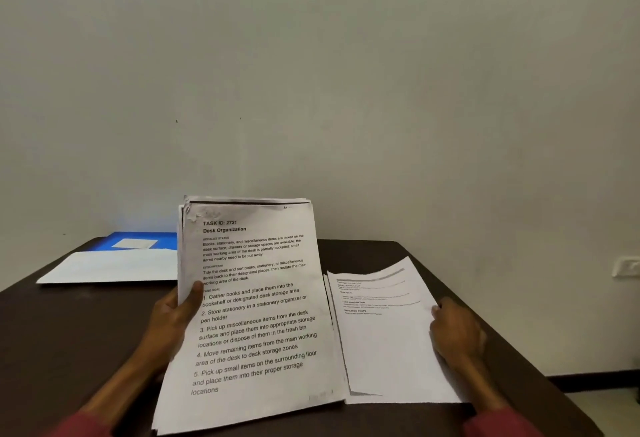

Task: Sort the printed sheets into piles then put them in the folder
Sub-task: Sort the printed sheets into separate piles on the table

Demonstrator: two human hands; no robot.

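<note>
Wall (381, 73): plain and pale, it fills the upper half of the view behind the table.
Table (69, 326): dark brown top that runs from the wall toward the person.
Held stack of sheets (256, 315): a thick bundle of printed pages, raised off the table and tilted toward the camera in the middle of the view. The top page reads "TASK ID: 2721, Desk Organization" above a numbered list. Edges of further pages show behind its top and left sides.
Pile on the table (388, 350): printed sheets lying flat just to the right of the held stack. The top sheet's far edge curls upward, and its text is too small to read.
Folder (138, 237): blue, with a pale label on it, lying at the far left of the table near the wall. A white panel lies in front of it, and the held stack hides its right end.
Left hand (173, 315): grips the held stack at its left edge, with the thumb (194, 294) pressed on the top page and the fingers behind.
Right hand (453, 329): sits at the right edge of the pile on the table with bent fingers. I cannot tell whether it pinches the top sheet or only rests on it.
Sleeves (79, 426): dark red, at the bottom corners.
Wall socket (627, 265): white, at the far right.
</note>
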